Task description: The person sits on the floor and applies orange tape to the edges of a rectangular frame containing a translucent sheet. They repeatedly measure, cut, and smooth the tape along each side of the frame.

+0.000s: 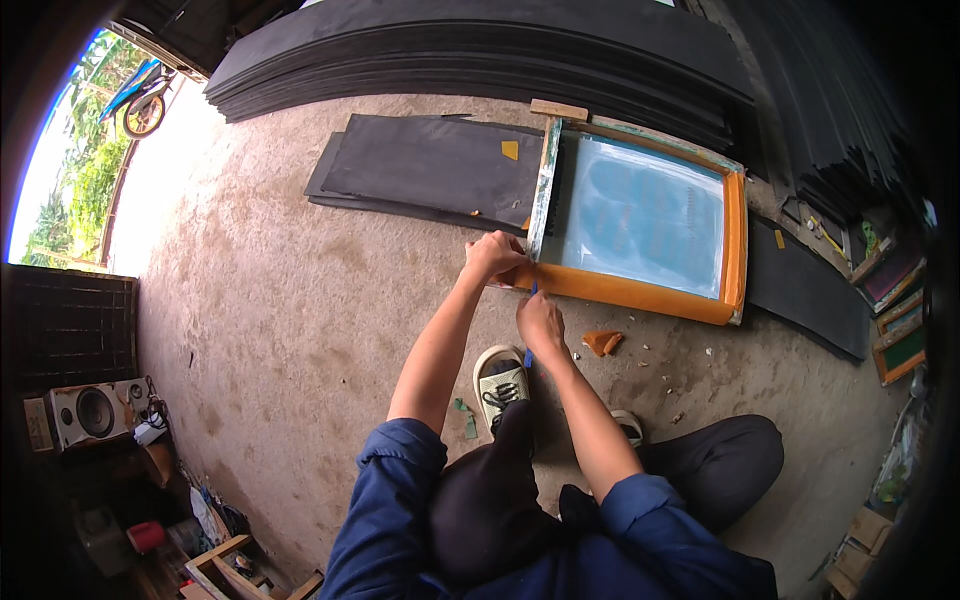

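Note:
A screen-printing frame (547, 185) with a pale blue mesh (645, 215) lies in front of me, right of centre. Wide orange tape (630, 297) covers its near side and right side. At the near left corner my left hand (495, 256) has its fingers closed on the end of the tape, which sticks out past the frame. Just below that corner, my right hand (541, 325) is wrapped round a slim blue tool (529, 357) that looks like a utility knife. Its upper end meets the tape's edge; the blade is too small to make out.
Dark flat sheets (430, 165) lie under and beside the frame, with a tall stack (480, 60) behind. A crumpled orange tape piece (603, 342) and scraps lie near my shoes (497, 385). A speaker (92, 412) stands at left; small frames (900, 340) lean at right.

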A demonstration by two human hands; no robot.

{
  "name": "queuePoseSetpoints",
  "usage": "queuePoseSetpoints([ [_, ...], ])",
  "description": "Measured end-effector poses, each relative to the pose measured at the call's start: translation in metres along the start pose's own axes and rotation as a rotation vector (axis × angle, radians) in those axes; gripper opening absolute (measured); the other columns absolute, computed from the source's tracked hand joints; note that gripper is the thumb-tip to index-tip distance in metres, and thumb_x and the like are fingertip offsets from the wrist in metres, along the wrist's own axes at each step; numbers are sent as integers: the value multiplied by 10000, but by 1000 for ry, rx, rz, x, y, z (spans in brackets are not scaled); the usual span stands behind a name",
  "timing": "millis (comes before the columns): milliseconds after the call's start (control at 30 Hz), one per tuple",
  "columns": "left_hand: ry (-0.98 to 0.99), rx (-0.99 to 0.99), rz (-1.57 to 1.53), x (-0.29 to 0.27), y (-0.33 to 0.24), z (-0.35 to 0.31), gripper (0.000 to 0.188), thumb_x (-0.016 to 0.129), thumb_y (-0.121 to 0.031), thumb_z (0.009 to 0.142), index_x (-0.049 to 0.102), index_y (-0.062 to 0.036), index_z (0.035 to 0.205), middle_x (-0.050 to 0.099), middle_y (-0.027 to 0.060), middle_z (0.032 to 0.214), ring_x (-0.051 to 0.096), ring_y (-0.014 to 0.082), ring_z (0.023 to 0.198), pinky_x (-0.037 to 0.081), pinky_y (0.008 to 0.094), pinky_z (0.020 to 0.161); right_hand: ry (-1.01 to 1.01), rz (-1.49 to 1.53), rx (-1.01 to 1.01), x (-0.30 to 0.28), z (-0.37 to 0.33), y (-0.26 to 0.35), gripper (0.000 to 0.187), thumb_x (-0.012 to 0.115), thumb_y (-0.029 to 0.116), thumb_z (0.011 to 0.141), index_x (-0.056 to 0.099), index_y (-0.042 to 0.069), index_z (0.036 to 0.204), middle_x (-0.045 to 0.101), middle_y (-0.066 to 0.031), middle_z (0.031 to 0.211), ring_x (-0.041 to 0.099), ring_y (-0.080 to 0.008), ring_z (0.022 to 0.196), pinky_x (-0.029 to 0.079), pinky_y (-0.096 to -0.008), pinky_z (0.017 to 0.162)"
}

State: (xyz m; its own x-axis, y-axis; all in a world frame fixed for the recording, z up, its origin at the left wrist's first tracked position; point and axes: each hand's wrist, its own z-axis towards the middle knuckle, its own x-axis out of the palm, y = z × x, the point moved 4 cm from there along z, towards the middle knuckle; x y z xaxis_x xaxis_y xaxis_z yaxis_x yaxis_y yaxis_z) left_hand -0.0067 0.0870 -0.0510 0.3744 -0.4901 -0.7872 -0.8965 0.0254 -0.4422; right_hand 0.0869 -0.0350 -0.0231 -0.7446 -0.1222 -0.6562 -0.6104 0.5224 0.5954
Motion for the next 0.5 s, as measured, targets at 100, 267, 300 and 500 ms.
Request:
queuePoseSetpoints([
  [100,33,-15,-22,0,3,2,350,720,-449,612,711,-195,852,680,42,883,631,227,875,394,461,833,-2,-6,-4,2,-6,-2,337,415,212,858,495,-91,980,592,-325,823,586,-462,815,461,-495,770],
  [267,67,-22,-25,2,0,3,381,722,-469,607,704,-196,873,678,43,898,627,225,887,379,470,857,115,-25,-16,22,-18,-27,332,411,203,859,482,-104,964,602,-302,768,617,-420,749,496,-458,704],
  [300,78,-12,-40,3,-5,4,391,723,-475,605,702,-196,878,678,44,898,628,225,885,383,467,856,152,-99,-70,31,-23,-43,338,410,214,863,484,-105,945,602,-298,752,627,-397,736,502,-449,688],
  [500,74,-4,-57,4,10,5,413,719,-489,609,695,-192,896,678,47,890,632,230,876,418,436,827,-70,-121,-173,-13,-38,-28,267,434,230,870,473,-31,914,593,-257,651,610,-416,655,488,-476,575],
])
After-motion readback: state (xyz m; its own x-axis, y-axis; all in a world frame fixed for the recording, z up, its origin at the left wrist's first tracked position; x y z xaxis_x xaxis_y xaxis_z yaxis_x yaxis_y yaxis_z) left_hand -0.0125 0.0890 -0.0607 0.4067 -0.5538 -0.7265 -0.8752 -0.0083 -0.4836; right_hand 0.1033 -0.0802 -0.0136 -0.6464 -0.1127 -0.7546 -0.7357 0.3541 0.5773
